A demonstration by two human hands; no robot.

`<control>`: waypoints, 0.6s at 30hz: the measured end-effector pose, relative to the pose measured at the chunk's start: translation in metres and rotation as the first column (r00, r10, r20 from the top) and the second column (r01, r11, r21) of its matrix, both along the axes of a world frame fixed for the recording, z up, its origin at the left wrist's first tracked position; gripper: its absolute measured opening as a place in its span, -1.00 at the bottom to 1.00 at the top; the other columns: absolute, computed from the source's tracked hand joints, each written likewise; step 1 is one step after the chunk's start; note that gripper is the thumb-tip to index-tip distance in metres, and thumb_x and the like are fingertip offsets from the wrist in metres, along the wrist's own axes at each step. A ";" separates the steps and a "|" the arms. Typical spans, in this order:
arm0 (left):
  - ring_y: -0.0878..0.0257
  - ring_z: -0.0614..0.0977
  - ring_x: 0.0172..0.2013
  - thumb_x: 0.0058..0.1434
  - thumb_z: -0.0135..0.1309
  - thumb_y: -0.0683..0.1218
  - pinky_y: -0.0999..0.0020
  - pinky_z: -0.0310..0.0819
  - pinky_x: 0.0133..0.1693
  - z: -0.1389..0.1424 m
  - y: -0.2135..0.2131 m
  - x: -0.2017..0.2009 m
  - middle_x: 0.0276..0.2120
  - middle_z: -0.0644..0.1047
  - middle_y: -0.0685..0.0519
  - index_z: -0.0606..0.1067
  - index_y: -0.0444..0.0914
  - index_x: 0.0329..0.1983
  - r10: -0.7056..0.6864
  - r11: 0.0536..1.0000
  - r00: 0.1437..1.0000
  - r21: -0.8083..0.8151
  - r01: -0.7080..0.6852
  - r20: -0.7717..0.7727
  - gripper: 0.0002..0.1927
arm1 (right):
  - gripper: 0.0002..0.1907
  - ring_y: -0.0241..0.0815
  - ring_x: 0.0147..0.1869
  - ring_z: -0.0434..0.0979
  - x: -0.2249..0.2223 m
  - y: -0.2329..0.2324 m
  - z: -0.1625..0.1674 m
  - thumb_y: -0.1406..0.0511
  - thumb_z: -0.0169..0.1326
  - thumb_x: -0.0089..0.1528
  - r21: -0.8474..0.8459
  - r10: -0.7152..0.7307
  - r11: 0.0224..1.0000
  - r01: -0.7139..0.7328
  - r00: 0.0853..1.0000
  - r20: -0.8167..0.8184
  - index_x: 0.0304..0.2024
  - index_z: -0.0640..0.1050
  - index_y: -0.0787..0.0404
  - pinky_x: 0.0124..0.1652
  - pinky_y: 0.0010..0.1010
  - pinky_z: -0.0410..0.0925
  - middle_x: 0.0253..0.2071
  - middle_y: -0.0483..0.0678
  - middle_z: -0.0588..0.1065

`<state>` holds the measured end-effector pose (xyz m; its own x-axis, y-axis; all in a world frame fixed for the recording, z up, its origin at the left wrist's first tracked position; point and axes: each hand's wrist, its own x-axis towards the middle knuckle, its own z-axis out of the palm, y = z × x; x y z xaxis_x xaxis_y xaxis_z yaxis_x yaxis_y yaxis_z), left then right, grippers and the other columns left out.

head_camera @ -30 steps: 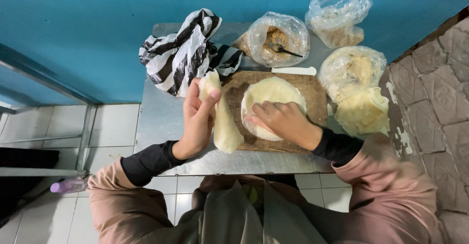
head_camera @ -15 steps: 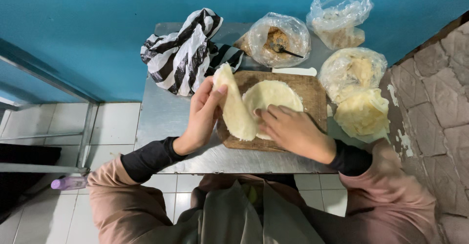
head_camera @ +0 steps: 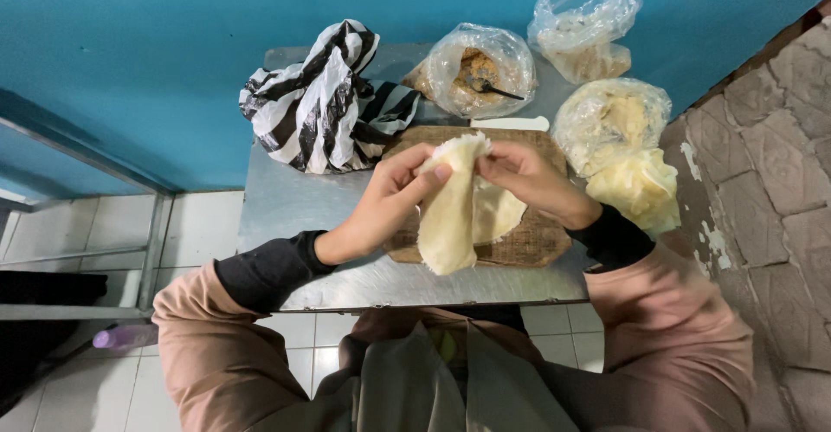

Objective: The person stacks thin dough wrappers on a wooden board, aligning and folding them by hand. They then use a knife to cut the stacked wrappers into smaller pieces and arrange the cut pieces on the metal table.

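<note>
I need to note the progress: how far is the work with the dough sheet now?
Done: a thin round dough sheet is already flattened and lies over the wooden board. In hand: the left hand and right hand pinch its top edge and fold it over. Left: no filling shows on the sheet; the filling bag with a spoon sits behind the board.

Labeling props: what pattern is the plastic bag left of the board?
Black-and-white stripes on the plastic bag; head view, the only one.

Pale cream dough sheet (head_camera: 450, 216) — black-and-white striped bag (head_camera: 320, 103) — blue wall (head_camera: 130, 42).
</note>
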<state>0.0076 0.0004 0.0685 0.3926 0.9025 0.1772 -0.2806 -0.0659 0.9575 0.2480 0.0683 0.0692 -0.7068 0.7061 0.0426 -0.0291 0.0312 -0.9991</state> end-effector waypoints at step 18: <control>0.10 0.42 0.30 0.34 0.12 -0.06 0.16 0.53 0.23 -0.024 0.015 -0.004 0.34 0.31 -0.12 0.12 -0.28 0.51 -0.099 0.932 0.885 -0.270 0.243 0.454 -0.26 | -0.78 -0.56 -0.31 0.33 -0.003 -0.013 0.047 0.22 0.07 0.46 0.058 -0.380 0.921 0.384 0.922 -0.069 -0.10 0.56 0.27 -0.37 -0.66 0.19 -0.31 -0.26 0.47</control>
